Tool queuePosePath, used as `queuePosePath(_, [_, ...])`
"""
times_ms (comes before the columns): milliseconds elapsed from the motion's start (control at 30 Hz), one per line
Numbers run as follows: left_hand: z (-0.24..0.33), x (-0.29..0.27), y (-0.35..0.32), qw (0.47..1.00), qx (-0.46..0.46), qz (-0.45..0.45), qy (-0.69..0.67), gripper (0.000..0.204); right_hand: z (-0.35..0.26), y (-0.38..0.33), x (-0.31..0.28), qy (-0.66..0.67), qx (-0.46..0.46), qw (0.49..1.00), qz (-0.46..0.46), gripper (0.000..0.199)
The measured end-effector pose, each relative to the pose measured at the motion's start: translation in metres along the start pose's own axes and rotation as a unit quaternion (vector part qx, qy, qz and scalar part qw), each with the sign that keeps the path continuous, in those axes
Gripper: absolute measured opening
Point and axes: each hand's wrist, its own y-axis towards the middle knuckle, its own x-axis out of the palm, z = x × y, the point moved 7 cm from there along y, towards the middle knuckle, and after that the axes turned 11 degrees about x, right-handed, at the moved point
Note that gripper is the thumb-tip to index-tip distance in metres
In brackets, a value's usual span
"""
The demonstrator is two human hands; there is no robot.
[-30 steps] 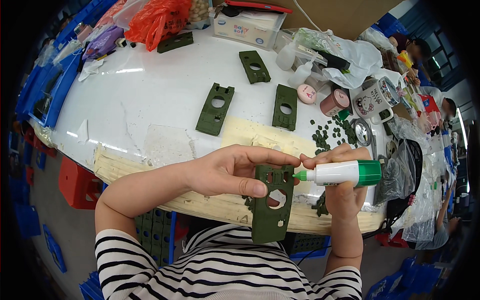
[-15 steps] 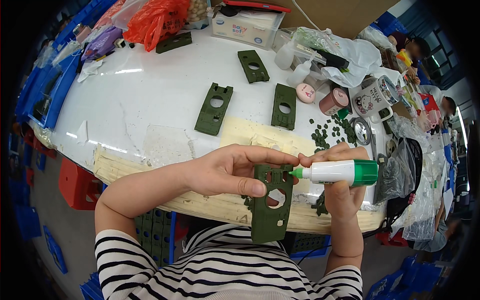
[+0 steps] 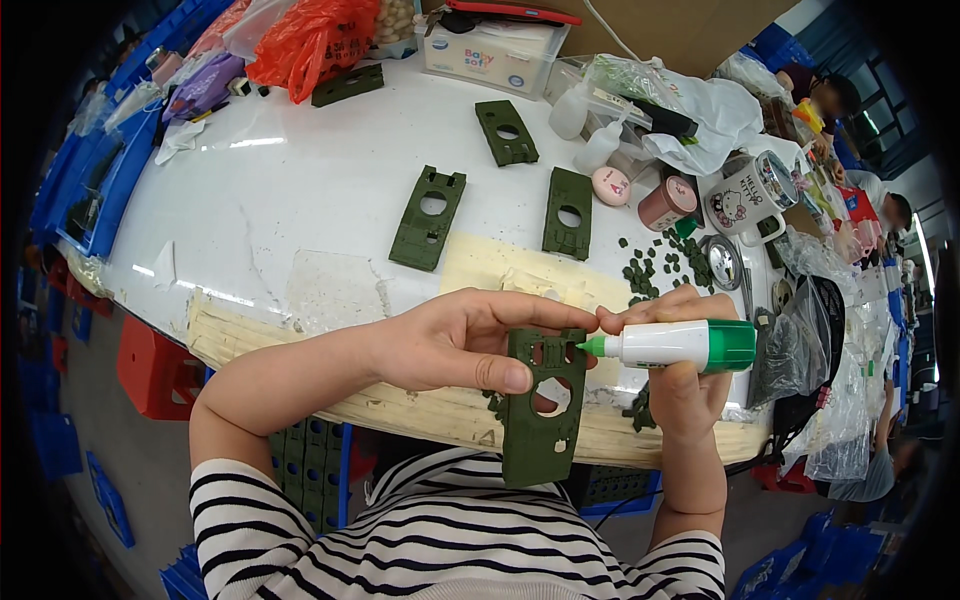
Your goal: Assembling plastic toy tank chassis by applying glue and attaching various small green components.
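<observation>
My left hand [image 3: 455, 345] grips a dark green plastic model tank hull [image 3: 540, 435] by its upper end, thumb on the near face and fingers behind. The hull hangs upright over the table's front edge, its round hole facing me. In my right hand [image 3: 690, 390] lies a white glue bottle [image 3: 665, 344] with a green base and a green pointed tip. That tip meets the hull's upper right corner, beside a small square opening. Some fingertips behind the hull are hidden.
Three similar hulls, one a green hull [image 3: 428, 218], lie on the white table [image 3: 300, 190]. Small green parts [image 3: 640, 275] are scattered to the right, near a pink jar [image 3: 668, 203] and a white mug [image 3: 742, 200]. A tissue box [image 3: 490, 55] stands at the back. Padding [image 3: 330, 375] covers the front edge.
My hands, the hull and the glue bottle hold almost exactly the same position. At the far right, a person's arm has shifted.
</observation>
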Motion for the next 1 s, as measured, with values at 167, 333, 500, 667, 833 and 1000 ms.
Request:
queuePosePath(167, [-0.0010,-0.0008,-0.0014,1.000,-0.010,0.004,-0.009,0.069,0.0021,0.0011,-0.0005,0.067,0.024,0.997,-0.005,0.039])
queuePosePath(333, [-0.0015,-0.0026,-0.0019,1.000,-0.020,0.010,-0.003,0.068,0.0006,0.0008,0.0030,0.048,0.018,0.999,0.005,0.040])
queuePosePath(500, [-0.0005,-0.0029,-0.0022,1.000,-0.015,0.008,0.010,0.069,0.0004,0.0003,0.0025,0.038,0.020,0.999,-0.002,0.040])
queuePosePath(667, [-0.0025,-0.0041,-0.0026,1.000,-0.017,0.008,0.006,0.069,-0.0005,0.0006,0.0043,0.048,0.023,0.999,-0.005,0.039])
queuePosePath(833, [0.0001,-0.0006,-0.0020,1.000,-0.005,0.001,-0.011,0.061,0.0005,-0.0005,0.0018,0.026,0.014,1.000,-0.009,0.038])
queuePosePath(1000, [-0.0029,-0.0038,-0.0025,1.000,-0.015,0.005,0.000,0.069,0.0002,-0.0006,0.0027,0.026,0.012,1.000,-0.006,0.038])
